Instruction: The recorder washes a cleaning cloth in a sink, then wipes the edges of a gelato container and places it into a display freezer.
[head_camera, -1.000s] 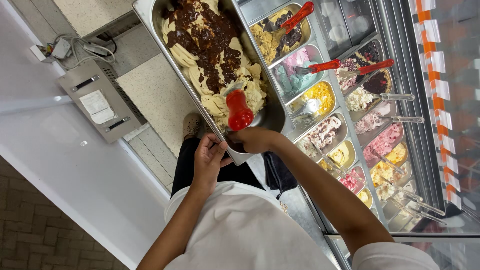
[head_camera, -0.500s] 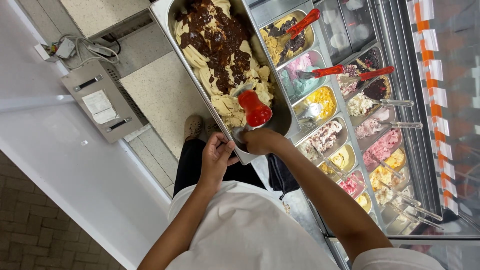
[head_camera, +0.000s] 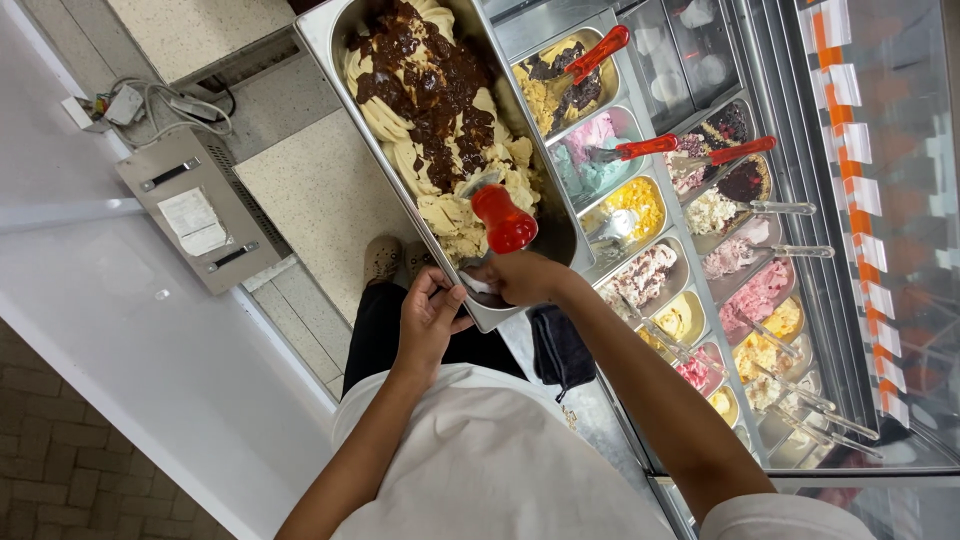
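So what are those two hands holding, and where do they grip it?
The right hand holds a spatula by its red handle, blade in the ice cream. The left hand grips the near rim of the metal tub.

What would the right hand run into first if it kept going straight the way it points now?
Probably the pale ice cream in the steel pan: the right hand holds a red-handled spatula aimed up into it. Depth is hard to judge.

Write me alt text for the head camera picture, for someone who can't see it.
Seen from above, a person's right hand holds a red-handled spatula in a large steel pan of pale ice cream streaked with chocolate sauce, while the left hand grips the pan's near edge. To the right, a display case holds smaller tubs of colourful ice cream.
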